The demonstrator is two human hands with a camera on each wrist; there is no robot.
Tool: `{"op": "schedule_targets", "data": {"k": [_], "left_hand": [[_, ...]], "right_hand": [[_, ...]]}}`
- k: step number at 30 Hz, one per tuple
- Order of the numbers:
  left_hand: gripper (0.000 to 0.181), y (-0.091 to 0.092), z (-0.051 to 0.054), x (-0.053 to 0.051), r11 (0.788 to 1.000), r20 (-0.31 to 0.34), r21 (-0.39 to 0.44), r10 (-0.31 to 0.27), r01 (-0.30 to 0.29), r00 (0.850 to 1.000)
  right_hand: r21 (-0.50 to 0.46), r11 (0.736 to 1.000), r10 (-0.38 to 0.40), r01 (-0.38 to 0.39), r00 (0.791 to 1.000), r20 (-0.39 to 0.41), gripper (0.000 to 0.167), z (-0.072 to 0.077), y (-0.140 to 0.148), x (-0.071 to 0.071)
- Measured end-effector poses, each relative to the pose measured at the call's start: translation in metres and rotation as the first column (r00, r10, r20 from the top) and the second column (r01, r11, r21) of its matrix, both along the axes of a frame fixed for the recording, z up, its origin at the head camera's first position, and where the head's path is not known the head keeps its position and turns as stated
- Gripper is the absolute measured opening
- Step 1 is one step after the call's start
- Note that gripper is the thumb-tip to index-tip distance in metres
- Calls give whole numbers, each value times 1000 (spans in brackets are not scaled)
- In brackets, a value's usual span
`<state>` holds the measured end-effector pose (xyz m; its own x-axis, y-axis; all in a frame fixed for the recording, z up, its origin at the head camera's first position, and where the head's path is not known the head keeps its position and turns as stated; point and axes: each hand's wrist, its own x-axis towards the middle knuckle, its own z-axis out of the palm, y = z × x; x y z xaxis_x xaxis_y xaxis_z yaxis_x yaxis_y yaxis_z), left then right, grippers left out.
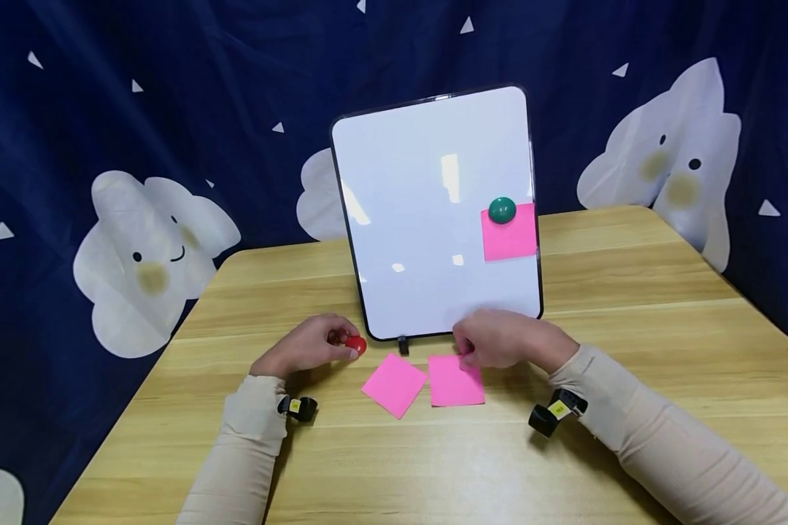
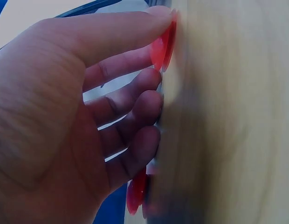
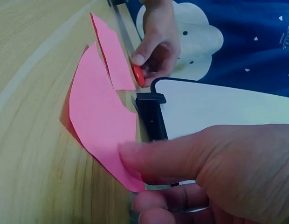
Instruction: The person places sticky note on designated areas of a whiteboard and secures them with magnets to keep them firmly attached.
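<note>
My left hand (image 1: 307,345) pinches a round red magnet (image 1: 357,345) between thumb and forefinger, low over the table left of the whiteboard's foot. In the left wrist view, a second red piece (image 2: 136,193) shows beyond the little finger, partly hidden. My right hand (image 1: 499,338) pinches the far right edge of a pink sticky note (image 1: 455,386) with thumb and fingers. The note looks bowed in the right wrist view. Another pink sticky note (image 1: 395,386) lies turned like a diamond between the hands.
A black-framed whiteboard (image 1: 427,219) stands tilted behind the hands on a black foot (image 1: 403,345). At its right edge a green magnet (image 1: 502,210) holds a pink sticky note (image 1: 511,243). The wooden table (image 1: 394,474) meets a dark blue curtain (image 1: 269,73) with cloud prints.
</note>
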<state>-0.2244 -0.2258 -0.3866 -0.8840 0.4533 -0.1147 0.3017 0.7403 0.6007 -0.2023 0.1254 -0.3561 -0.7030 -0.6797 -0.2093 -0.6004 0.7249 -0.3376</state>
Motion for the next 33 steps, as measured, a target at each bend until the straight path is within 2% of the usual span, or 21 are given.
{"op": "schedule_targets", "data": {"k": [13, 20, 23, 33], "left_hand": [[22, 4, 1, 0, 1000, -5, 16, 8, -8, 1000], [20, 3, 0, 4, 1000, -12, 16, 16, -16, 1000], [20, 3, 0, 3, 1000, -20, 16, 9, -8, 1000], [21, 3, -1, 4, 1000, -33, -8, 16, -16, 999]], "right_hand": [[18, 1000, -9, 9, 1000, -16, 22, 0, 0, 0], [-46, 999, 22, -22, 1000, -8, 18, -1, -1, 1], [-60, 998, 12, -11, 1000, 7, 15, 1, -3, 3], [-118, 992, 35, -36, 999, -10, 13, 4, -4, 4]]}}
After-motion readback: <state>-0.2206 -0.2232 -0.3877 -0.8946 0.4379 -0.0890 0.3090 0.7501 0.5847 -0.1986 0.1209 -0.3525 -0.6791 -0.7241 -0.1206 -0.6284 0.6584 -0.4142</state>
